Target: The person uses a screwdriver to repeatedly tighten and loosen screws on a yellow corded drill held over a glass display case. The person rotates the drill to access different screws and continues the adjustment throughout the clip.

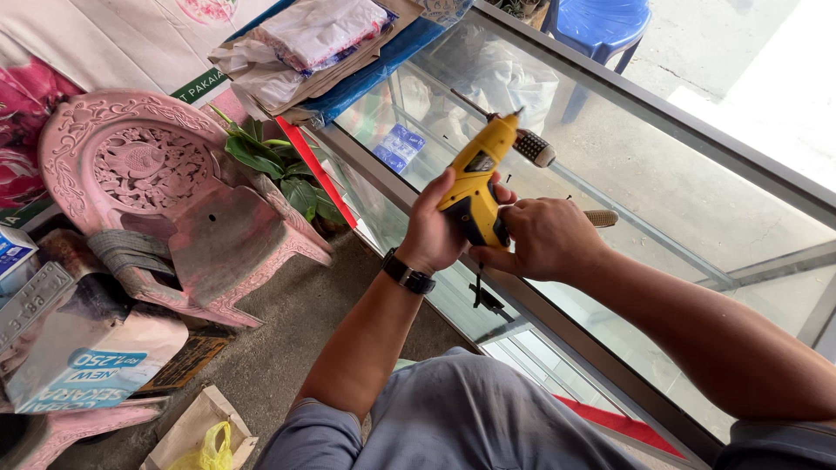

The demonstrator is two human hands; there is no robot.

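Both hands close around a yellow-and-black cordless power drill (477, 178), held in the air above the glass top of an aluminium-framed display counter (662, 187). The left hand (433, 231), a black wristwatch (407, 273) at its wrist, wraps the grip from behind; the right hand (544, 237) clasps the base from the other side. The bit points up and away from the grip. This looks like readying the tool; working it calls for a steady hold and a lined-up tip.

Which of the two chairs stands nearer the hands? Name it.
The pink plastic chair, with a carved back, left of the left hand. The blue chair stands far off beyond the glass case.
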